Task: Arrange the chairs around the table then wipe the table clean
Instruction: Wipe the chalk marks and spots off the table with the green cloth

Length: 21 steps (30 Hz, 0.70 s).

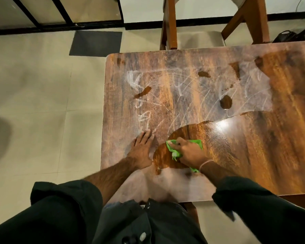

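Down at the near edge of the wooden table (192, 81), the right hand (190, 152) grips a bunched green cloth (173, 148), fingers curled over it and pressing it onto the tabletop. The cloth sits at the border between a glossy dark-brown area (253, 138) on the right and a dull whitish film (183, 88) with streaky marks across the left and far parts. The left hand (142, 148) lies flat on the table just beside the cloth, palm down, fingers straight and close together, on the filmy part. Several small dark patches (226, 102) show through the film farther out. A thin band circles the right wrist, and both arms wear dark sleeves pushed up. A wooden chair (169, 23) stands at the far side of the table, its legs close to the edge. On the tiled floor beyond the far-left corner lies a dark mat (96, 43).
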Each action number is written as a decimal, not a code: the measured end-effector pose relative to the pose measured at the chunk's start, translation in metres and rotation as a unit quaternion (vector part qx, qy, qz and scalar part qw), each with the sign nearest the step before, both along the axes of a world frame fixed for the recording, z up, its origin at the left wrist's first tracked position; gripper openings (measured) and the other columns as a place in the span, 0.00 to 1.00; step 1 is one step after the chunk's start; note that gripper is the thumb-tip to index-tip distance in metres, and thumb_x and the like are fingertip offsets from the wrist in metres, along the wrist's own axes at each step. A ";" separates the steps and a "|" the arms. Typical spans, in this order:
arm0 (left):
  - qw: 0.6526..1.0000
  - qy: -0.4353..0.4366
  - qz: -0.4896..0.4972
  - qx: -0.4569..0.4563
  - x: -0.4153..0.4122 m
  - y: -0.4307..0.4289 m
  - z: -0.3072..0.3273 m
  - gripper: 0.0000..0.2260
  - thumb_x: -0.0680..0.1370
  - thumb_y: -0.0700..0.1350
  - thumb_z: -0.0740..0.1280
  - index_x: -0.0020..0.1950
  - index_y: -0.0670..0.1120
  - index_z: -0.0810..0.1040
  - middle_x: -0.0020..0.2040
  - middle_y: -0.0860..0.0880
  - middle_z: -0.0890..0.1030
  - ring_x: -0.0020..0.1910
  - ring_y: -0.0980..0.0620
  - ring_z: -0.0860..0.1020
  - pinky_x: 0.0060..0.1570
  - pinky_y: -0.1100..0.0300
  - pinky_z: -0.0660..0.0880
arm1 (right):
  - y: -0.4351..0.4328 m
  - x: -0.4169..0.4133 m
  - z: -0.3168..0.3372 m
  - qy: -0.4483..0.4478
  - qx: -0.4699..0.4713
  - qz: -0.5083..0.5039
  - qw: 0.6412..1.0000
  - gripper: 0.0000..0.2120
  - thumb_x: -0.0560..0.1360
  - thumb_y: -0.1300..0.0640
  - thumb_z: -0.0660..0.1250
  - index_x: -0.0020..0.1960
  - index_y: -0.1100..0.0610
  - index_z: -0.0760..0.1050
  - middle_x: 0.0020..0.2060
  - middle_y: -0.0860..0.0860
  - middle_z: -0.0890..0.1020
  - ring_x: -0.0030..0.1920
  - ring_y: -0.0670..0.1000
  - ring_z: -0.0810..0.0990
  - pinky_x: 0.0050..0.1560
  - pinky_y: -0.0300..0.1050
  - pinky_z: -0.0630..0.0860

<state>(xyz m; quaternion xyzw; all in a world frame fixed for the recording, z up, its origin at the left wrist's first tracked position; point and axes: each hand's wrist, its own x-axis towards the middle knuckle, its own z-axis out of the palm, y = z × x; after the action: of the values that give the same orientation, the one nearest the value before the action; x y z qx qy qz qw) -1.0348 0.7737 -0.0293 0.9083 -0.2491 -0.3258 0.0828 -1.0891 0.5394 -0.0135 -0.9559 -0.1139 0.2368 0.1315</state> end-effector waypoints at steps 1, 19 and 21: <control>1.000 -0.005 0.011 0.005 0.000 0.004 0.000 0.48 0.75 0.55 0.71 0.83 0.48 0.42 0.82 0.48 0.37 0.81 0.45 0.38 0.78 0.43 0.43 | -0.008 0.002 -0.002 0.002 -0.002 0.005 1.000 0.28 0.78 0.59 0.64 0.76 0.46 0.63 0.60 0.51 0.69 0.43 0.47 0.74 0.39 0.38 0.76; 0.998 -0.028 0.056 0.016 -0.009 0.039 -0.010 0.49 0.76 0.59 0.70 0.82 0.48 0.39 0.82 0.48 0.35 0.81 0.45 0.37 0.79 0.44 0.42 | 0.052 0.003 -0.011 -0.011 0.039 0.003 0.999 0.30 0.76 0.59 0.67 0.75 0.45 0.64 0.61 0.52 0.69 0.46 0.49 0.74 0.45 0.44 0.79; 0.998 -0.029 0.058 0.017 -0.009 0.042 -0.009 0.48 0.76 0.58 0.70 0.83 0.47 0.40 0.82 0.49 0.36 0.81 0.46 0.37 0.79 0.44 0.44 | 0.045 0.002 -0.017 -0.005 0.048 0.109 0.993 0.31 0.75 0.58 0.68 0.75 0.46 0.64 0.60 0.52 0.69 0.47 0.51 0.76 0.47 0.47 0.80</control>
<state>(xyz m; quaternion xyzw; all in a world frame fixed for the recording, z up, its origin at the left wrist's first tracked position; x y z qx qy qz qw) -1.0442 0.8153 -0.0381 0.9317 -0.1927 -0.2976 0.0793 -1.0875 0.5840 -0.0305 -0.9315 -0.2292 0.2391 0.1504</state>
